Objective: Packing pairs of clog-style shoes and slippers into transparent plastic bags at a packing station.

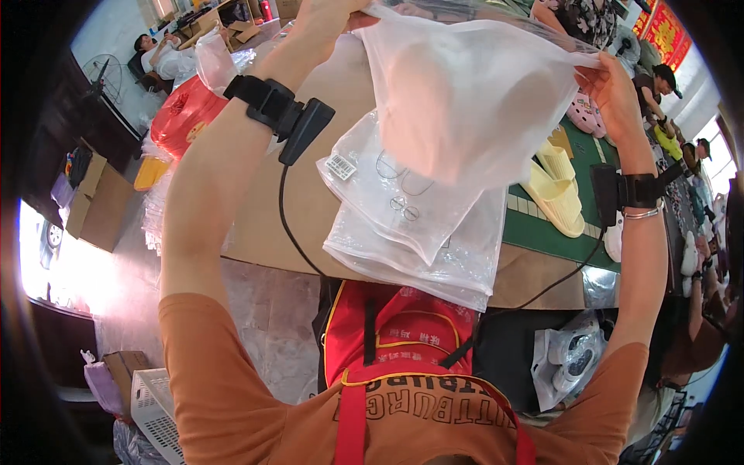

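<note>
A brown-topped desk (256, 225) spreads beneath the work, with a green mat (535, 235) on its right side. Above the desk hangs the translucent white bag (465, 101), lifted clear at its far end; blurred, darker shapes show through it, and I cannot tell whether they lie inside or behind. The left hand (339, 14), partly cut off by the upper edge, has its grip closed on the far left corner; the right hand (611, 87) pinches the far right corner between thumb and fingers, stretching that edge taut. Below, overlapping clear bags (457, 271) lie at the desk's near edge. Yellow slippers (559, 203) rest to the right, with pink clogs (583, 115) farther off. Smallest is a white label (341, 167) on the upper left of the overlapping bags.
</note>
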The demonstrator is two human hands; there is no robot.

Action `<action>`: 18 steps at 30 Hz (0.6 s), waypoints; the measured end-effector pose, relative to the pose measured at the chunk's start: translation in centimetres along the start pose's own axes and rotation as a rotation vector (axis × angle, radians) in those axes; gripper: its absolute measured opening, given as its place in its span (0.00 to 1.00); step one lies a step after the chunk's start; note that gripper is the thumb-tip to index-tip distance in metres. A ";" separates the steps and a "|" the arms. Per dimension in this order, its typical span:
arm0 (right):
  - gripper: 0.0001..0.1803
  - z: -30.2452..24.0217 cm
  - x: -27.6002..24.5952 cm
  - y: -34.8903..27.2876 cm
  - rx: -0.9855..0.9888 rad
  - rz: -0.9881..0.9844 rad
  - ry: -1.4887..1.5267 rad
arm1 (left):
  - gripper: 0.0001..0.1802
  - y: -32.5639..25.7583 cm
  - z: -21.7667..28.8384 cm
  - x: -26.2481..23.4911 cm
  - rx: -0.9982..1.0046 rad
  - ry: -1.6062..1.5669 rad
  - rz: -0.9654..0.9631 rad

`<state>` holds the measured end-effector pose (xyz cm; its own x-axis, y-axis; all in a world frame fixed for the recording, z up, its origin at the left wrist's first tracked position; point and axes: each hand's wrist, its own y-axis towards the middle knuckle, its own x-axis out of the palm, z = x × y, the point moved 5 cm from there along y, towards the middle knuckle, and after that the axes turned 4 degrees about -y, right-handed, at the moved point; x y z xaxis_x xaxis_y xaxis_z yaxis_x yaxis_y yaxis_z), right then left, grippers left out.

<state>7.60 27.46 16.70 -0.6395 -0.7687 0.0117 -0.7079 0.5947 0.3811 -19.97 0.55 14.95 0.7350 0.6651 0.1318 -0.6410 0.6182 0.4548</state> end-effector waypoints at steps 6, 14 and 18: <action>0.12 2.6 0.7 -8.0 -0.147 0.013 -0.159 | 0.13 -7.1 -2.0 -0.3 0.026 0.116 -0.041; 0.04 15.7 1.1 -28.1 0.510 -0.016 -0.150 | 0.05 -25.3 -12.8 -3.7 -0.549 0.166 0.027; 0.09 18.1 2.1 -31.8 0.730 -0.348 -0.070 | 0.06 -27.5 -13.6 -4.2 -0.500 0.512 -0.035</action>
<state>23.40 11.17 -12.12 -0.3467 -0.9358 -0.0635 -0.8713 0.3464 -0.3478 -8.42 -13.55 -10.09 0.6392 0.6789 -0.3612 -0.7339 0.6788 -0.0230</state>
